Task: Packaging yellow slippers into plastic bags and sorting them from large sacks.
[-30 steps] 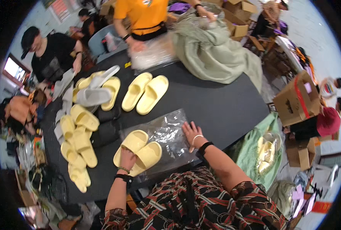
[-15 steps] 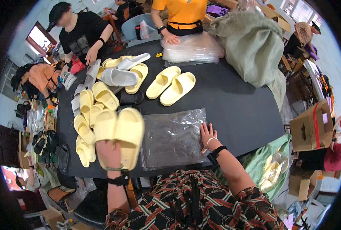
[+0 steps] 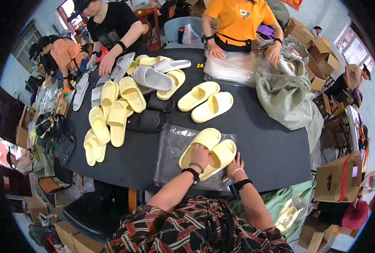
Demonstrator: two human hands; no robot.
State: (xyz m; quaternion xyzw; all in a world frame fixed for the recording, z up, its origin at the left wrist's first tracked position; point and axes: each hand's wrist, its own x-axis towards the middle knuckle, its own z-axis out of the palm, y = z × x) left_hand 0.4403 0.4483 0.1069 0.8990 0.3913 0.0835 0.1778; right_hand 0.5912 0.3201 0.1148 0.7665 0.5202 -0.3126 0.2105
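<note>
The left hand (image 3: 201, 155) grips the pair of yellow slippers (image 3: 208, 151) from above. The right hand (image 3: 235, 165) lies open, touching the slippers' edge, both on the clear plastic bag (image 3: 172, 149) on the black table (image 3: 263, 139).

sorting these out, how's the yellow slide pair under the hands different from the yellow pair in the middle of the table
The near pair lies on a clear plastic bag; the middle pair lies on bare black table. The left hand rests on the near pair, with the right hand at its edge; nobody touches the middle pair. Both are pale yellow slides, side by side.
</note>
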